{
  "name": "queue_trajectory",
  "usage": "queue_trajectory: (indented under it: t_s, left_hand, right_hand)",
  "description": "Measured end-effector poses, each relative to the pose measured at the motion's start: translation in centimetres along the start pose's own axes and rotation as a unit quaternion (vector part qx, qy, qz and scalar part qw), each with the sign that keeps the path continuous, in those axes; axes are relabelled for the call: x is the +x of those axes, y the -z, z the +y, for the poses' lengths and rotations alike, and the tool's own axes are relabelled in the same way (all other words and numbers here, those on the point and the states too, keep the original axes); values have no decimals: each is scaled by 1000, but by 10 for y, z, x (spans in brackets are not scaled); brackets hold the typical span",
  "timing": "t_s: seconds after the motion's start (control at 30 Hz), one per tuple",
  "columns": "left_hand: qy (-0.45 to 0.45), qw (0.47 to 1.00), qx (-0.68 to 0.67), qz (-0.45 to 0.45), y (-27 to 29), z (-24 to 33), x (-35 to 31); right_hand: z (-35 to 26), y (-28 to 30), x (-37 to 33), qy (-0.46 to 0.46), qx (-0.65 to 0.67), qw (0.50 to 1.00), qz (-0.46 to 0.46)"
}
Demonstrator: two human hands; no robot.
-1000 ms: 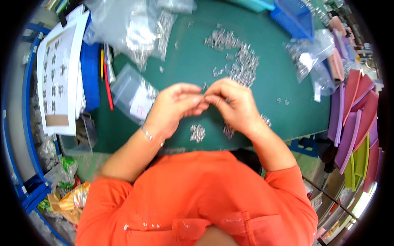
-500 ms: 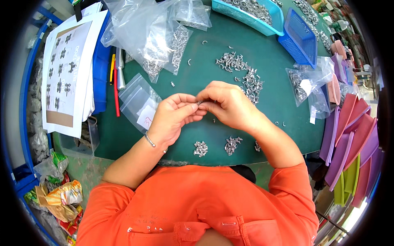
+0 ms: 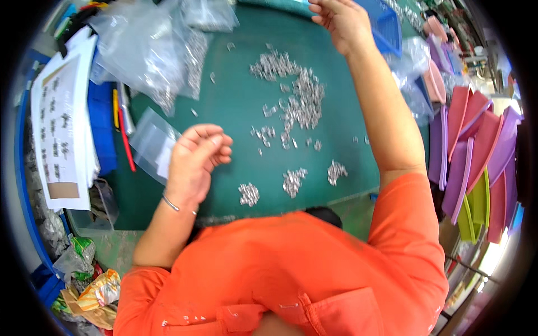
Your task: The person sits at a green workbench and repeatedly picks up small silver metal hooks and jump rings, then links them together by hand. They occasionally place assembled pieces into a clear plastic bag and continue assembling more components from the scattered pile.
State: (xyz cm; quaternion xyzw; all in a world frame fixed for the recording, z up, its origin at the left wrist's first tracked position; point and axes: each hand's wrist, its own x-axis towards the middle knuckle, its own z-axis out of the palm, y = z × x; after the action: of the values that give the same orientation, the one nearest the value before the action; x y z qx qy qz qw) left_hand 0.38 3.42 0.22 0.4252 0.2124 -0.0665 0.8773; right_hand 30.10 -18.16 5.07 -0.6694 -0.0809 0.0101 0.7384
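My left hand (image 3: 196,159) hovers over the green mat (image 3: 224,112) with its fingers curled in toward the thumb; whether a small part sits inside is hidden. A thin bracelet (image 3: 171,203) circles that wrist. Just left of it lies a small clear bag (image 3: 148,140). My right hand (image 3: 342,19) is stretched far forward beside a blue bin (image 3: 395,28), fingers loosely bent with nothing visible in them. Between the hands lies a loose spread of small silver metal parts (image 3: 302,103). Three little heaps of the same parts (image 3: 293,182) sit near the mat's front edge.
Large clear bags of metal parts (image 3: 151,50) lie at the back left. Printed white sheets (image 3: 61,123) rest on blue trays at the left, beside a red pen (image 3: 126,148). Stacked pink, purple and green trays (image 3: 476,145) stand at the right. Snack wrappers (image 3: 92,291) lie at lower left.
My hands were pinched together over the mat. My right hand has since pulled away and reached far forward to the blue bin; my left hand stays low with curled fingers.
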Motion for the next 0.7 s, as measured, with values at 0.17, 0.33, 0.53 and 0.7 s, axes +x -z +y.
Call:
queue_trajectory:
  t_s: [0.17, 0.33, 0.53, 0.7]
  left_hand:
    - [-71, 977, 203, 0, 0, 2, -4]
    - [-237, 832, 481, -142, -51, 2, 4]
    - [-441, 632, 606, -196, -97, -55, 48]
    - [-454, 574, 656, -184, -95, -74, 56]
  right_hand:
    - [-36, 36, -133, -19, -337, 917, -212]
    - [-16, 60, -211, 43, -429, 867, -250]
    - [8, 58, -244, 33, -445, 888, -109]
    - [15, 48, -249, 48, -458, 884, -79]
